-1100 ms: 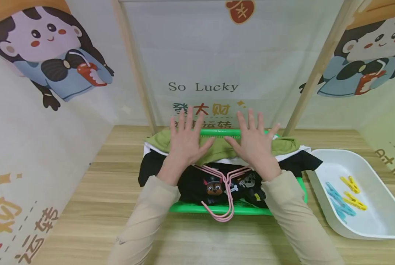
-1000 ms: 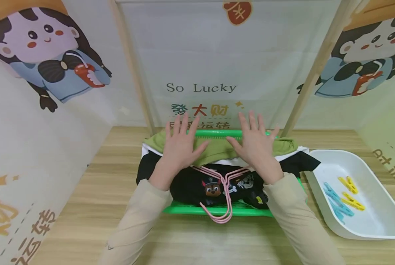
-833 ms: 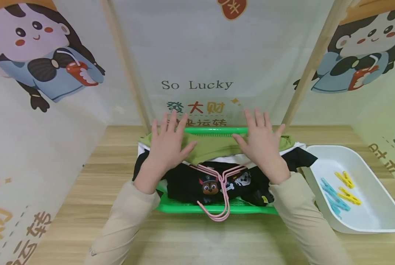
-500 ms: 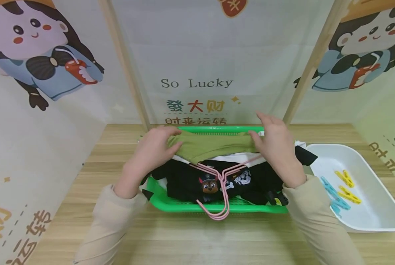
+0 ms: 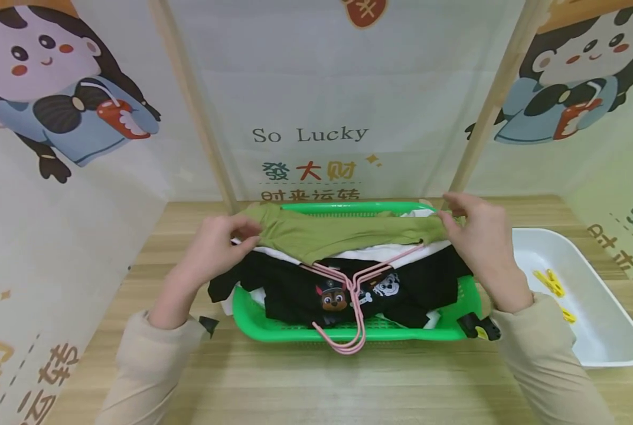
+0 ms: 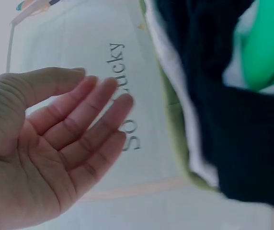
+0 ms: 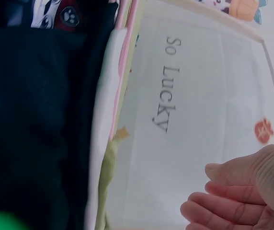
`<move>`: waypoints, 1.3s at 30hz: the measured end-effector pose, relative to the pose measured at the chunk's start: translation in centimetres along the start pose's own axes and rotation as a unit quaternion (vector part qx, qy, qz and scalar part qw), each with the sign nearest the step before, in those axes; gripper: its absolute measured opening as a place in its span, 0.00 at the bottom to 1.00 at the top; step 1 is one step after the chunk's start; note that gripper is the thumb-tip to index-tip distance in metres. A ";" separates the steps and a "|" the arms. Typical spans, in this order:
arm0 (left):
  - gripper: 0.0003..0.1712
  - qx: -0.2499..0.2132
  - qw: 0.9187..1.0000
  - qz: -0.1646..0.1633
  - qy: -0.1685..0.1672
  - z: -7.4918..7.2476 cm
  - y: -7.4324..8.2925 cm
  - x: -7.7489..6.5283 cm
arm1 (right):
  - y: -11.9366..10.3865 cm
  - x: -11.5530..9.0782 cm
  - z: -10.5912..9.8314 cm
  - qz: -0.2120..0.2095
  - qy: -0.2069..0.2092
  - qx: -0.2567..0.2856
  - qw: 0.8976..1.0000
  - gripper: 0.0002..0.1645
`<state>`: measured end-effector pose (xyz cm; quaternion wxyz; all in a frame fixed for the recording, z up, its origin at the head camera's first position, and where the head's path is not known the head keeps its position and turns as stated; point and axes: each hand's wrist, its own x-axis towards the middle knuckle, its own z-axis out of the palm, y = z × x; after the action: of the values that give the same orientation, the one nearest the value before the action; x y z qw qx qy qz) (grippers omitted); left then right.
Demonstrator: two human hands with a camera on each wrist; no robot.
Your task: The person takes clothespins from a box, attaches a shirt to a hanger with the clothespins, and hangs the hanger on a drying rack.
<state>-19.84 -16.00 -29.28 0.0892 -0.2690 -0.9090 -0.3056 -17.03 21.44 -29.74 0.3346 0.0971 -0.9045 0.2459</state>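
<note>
A green plastic basket (image 5: 348, 335) stands on the wood-grain tabletop with stacked clothes on it. An olive garment (image 5: 343, 232) lies at the back, then a white one (image 5: 372, 254), and in front a black shirt (image 5: 295, 292) with cartoon dog prints. Pink hangers (image 5: 356, 307) poke out of the clothes, hooks over the basket's front rim. My left hand (image 5: 210, 248) hovers by the olive garment's left end; in the left wrist view its loosely bent fingers hold nothing. At the right end is my right hand (image 5: 483, 248), also holding nothing and apart from the cloth in the right wrist view.
To the right stands a white tub (image 5: 609, 354) with yellow clothespins (image 5: 549, 283); my right sleeve hides part of it. Behind the basket rise two wooden poles, the left pole (image 5: 191, 100) and the right pole (image 5: 489, 100), before a printed backdrop.
Both hands have moved apart from above the middle of the clothes to their outer ends, and their spread fingers have bent. More of the basket and black shirt shows; the blue clothespins are now covered.
</note>
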 end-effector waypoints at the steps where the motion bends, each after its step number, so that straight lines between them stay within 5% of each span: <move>1: 0.07 -0.022 1.000 -0.011 -0.001 0.1 -0.2 -0.1 | 0.3 -0.1 -0.2 0.000 0.006 0.003 1.000 0.13; 7: 0.07 -0.142 0.985 -0.098 -0.009 0.4 -1.9 -1.0 | 3.3 -1.2 -1.4 0.031 0.031 -0.004 0.999 0.11; 12: 0.09 -0.142 0.984 -0.108 -0.016 0.6 -3.7 -1.5 | 6.5 -2.6 -2.2 0.070 0.027 -0.026 0.997 0.11; 18: 0.12 -0.150 0.979 -0.137 -0.005 0.9 -5.4 -1.7 | 10.1 -4.8 -2.8 0.117 -0.057 -0.058 0.990 0.12; 21: 0.10 -0.102 0.988 -0.110 0.029 1.3 -5.9 -1.6 | 11.6 -5.7 -2.9 0.122 -0.107 -0.071 0.984 0.12; 25: 0.08 -0.019 0.997 -0.010 0.077 1.8 -6.3 -1.4 | 13.1 -6.6 -2.8 0.136 -0.183 -0.082 0.970 0.14; 29: 0.11 0.037 0.992 0.070 0.096 2.3 -6.6 -1.0 | 13.8 -7.1 -2.8 0.153 -0.250 -0.095 0.951 0.18; 39: 0.11 0.100 0.981 0.144 0.080 2.7 -6.7 -0.3 | 14.6 -7.9 -2.0 0.183 -0.343 -0.110 0.915 0.20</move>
<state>-23.24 -18.90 -34.93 0.2310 -0.3612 -0.8767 -0.2182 -14.88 35.05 -39.17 -0.0383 -0.0289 -0.9871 0.1529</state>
